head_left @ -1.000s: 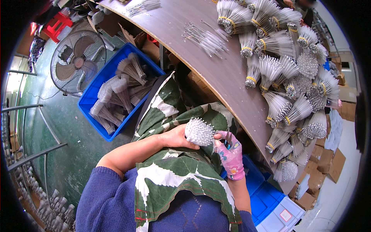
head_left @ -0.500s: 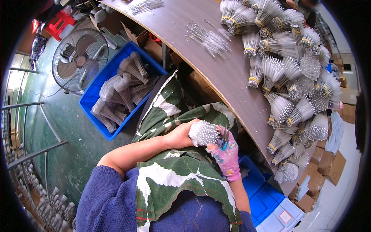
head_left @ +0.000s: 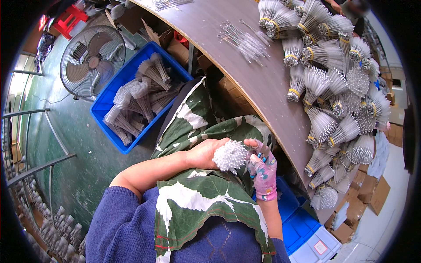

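In my bare left hand (head_left: 205,152) is a bundle of thin wire brushes (head_left: 230,156), held over my lap with the white-tipped ends facing up. The fingers wrap round its side, mostly hidden behind it. My right hand (head_left: 264,177), in a pink flowered glove with bare fingertips, is just to the right of the bundle. Its fingers are closed on a small blue-handled tool (head_left: 262,156); the glove covers most of it, so its exact kind is unclear. A camouflage apron (head_left: 193,197) lies beneath both hands.
On the curved brown table (head_left: 245,83) to the right lie many banded brush bundles (head_left: 318,83) and some loose brushes (head_left: 245,41). A blue crate (head_left: 98,116) of bundles stands left, beside a floor fan (head_left: 93,62). Blue bins (head_left: 300,228) and cardboard boxes (head_left: 372,188) are at the right.
My right hand has drawn slightly right, away from the bundle, its thumb and fingers more raised. The left hand still grips the bundle, now turned a little. The view has shifted slightly.
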`<state>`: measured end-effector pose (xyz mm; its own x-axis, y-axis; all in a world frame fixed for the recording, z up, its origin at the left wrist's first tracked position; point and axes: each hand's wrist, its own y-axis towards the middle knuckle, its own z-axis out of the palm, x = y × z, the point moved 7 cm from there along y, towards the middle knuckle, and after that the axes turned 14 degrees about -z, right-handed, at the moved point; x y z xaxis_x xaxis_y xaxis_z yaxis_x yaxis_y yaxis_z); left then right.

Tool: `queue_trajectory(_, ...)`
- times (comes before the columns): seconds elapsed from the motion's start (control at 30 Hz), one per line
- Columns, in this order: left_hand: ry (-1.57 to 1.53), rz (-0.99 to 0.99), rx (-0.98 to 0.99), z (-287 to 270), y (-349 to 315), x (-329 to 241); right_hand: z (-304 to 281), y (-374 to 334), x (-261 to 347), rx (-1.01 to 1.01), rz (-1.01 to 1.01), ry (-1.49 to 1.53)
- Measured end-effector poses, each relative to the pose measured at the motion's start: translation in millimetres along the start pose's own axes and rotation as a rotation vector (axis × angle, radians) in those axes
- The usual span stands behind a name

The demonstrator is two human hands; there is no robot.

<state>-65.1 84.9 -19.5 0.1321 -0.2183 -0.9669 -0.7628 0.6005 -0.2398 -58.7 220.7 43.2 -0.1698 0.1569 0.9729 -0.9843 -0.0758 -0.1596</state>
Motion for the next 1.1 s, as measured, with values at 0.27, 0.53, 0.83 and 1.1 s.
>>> queue_trajectory(0.27, 0.070, 0.037, -0.149, -12, -2, -6, -12, -13, -4, -0.048, 0.028, -0.125)
queue_trajectory(0.53, 0.097, 0.038, -0.157, -12, -3, -9, -18, -15, -3, 0.038, 0.046, -0.181)
queue_trajectory(0.83, 0.141, 0.067, -0.195, -13, -4, -11, -28, -22, 8, 0.140, 0.303, -0.252)
queue_trajectory(1.1, 0.136, 0.080, -0.192, -13, -4, -10, -19, -14, 17, 0.205, 0.254, -0.342)
